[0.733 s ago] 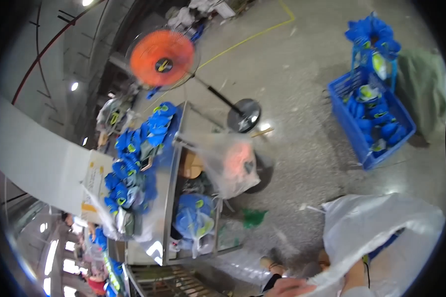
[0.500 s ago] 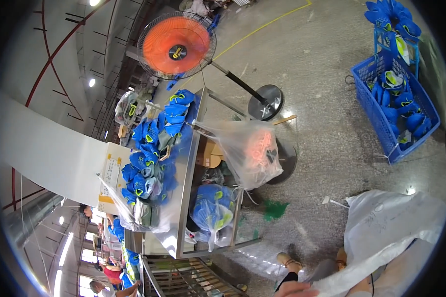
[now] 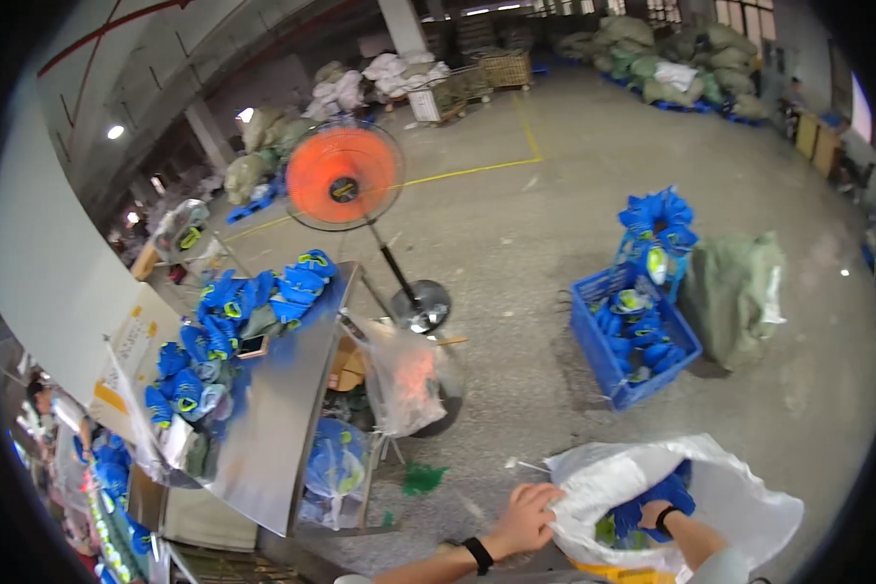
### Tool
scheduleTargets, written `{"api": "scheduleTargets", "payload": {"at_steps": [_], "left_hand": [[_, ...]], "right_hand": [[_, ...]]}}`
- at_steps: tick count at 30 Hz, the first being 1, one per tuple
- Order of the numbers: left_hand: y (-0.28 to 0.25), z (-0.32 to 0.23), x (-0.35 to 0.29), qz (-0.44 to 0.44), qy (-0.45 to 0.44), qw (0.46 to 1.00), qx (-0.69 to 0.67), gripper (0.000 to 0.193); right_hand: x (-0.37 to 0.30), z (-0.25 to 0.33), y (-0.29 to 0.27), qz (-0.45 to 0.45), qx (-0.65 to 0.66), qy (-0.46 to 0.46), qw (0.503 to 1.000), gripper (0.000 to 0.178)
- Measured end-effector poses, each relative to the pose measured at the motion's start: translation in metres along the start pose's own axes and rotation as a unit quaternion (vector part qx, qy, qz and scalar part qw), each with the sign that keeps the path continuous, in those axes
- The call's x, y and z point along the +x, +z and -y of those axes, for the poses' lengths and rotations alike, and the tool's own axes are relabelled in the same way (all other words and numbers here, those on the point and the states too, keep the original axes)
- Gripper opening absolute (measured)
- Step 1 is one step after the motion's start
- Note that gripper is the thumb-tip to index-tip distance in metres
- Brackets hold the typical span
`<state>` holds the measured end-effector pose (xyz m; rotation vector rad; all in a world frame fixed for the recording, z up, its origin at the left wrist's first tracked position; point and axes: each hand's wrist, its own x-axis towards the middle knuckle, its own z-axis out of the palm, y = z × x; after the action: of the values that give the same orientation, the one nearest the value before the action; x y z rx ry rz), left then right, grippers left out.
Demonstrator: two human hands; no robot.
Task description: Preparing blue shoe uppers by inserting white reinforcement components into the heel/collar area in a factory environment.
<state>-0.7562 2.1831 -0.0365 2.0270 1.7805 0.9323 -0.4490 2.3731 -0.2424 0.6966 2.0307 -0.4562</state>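
A large white sack point(image 3: 599, 465) stands with its mouth spread wide in front of me. My left hand point(image 3: 530, 518), with a black band at its wrist, has its fingers curled over the sack's left rim. Inside the mouth, my right hand point(image 3: 655, 513) is down among blue shoe uppers point(image 3: 674, 487), its fingers closed on some of the blue material and partly hidden by it. Bright green shows on pieces lower in the sack. Part of a yellow-orange surface point(image 3: 618, 574) appears at the sack's near side.
A blue crate point(image 3: 642, 391) of shoe uppers stands ahead, beside a green sack point(image 3: 735, 302). To the left is a metal table point(image 3: 273, 443) bearing blue uppers, a clear bag point(image 3: 404, 389) hanging from it. Behind it stands an orange fan point(image 3: 344, 175). People work at far left.
My view has swung up and levelled. The sack's mouth now faces me, spread wide. My right hand has come into view inside it, and my left hand is at the left rim.
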Motion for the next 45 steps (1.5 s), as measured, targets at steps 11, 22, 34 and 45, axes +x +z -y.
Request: {"api": "scheduleTargets", "payload": {"at_steps": [11, 22, 34, 45], "left_hand": [[-0.015, 0.036, 0.006, 0.089, 0.076, 0.986, -0.121, 0.031], [-0.089, 0.097, -0.151, 0.037, -0.070, 0.970, -0.229, 0.068], [-0.246, 0.192, -0.367, -0.591, -0.161, 0.614, -0.498, 0.081], [-0.214, 0.216, -0.467, -0.680, -0.318, 0.484, -0.450, 0.082]], "right_hand": [[-0.426, 0.117, -0.302, -0.618, -0.158, 0.095, 0.764, 0.014], [-0.434, 0.394, -0.464, -0.679, -0.263, -0.228, 0.646, 0.014], [-0.392, 0.614, -0.500, -0.591, -0.187, -0.637, 0.459, 0.006], [0.046, 0.729, -0.571, -0.488, 0.079, -0.518, 0.697, 0.006]]}}
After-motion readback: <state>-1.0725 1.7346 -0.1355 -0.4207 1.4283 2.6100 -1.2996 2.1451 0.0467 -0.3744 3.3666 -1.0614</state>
